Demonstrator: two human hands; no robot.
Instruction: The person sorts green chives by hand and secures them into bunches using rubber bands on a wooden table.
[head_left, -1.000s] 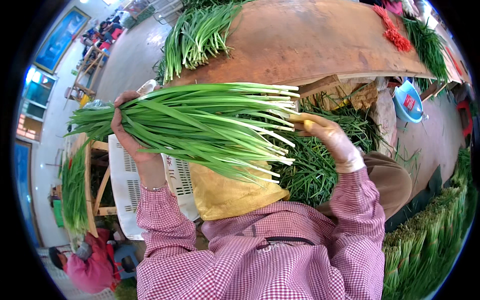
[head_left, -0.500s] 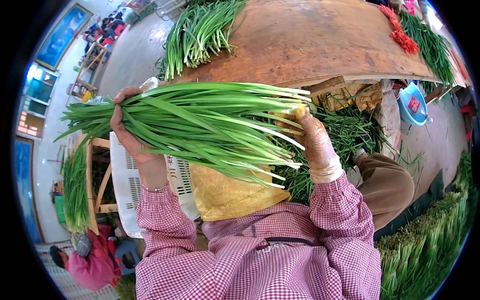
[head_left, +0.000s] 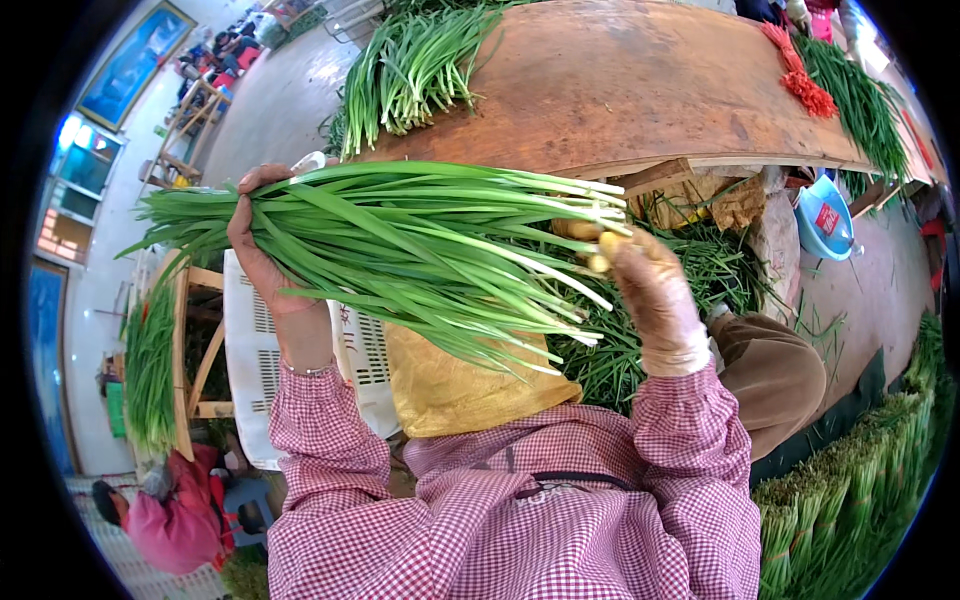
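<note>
Both hands carry one long bundle of green chive-like stalks with pale cut ends (head_left: pixel 400 250), held level in front of the chest. On the left, the left hand (head_left: pixel 262 250) is clenched around the leafy end of the bundle, thumb over the top. Behind that wrist stands a white slotted plastic crate (head_left: pixel 250 370), with a wooden-framed rack of more greens (head_left: pixel 160 360) further left. Below the bundle lies a yellow cloth (head_left: pixel 450 385) over the lap. Beyond the stalks, a worn curved wooden tabletop (head_left: pixel 640 90) bears a loose pile of green stalks (head_left: pixel 410 65). To the right, the right hand (head_left: pixel 650 290), in a thin pale glove, presses its fingers against the pale cut ends. Far right sits a blue plastic basin (head_left: pixel 825 215).
</note>
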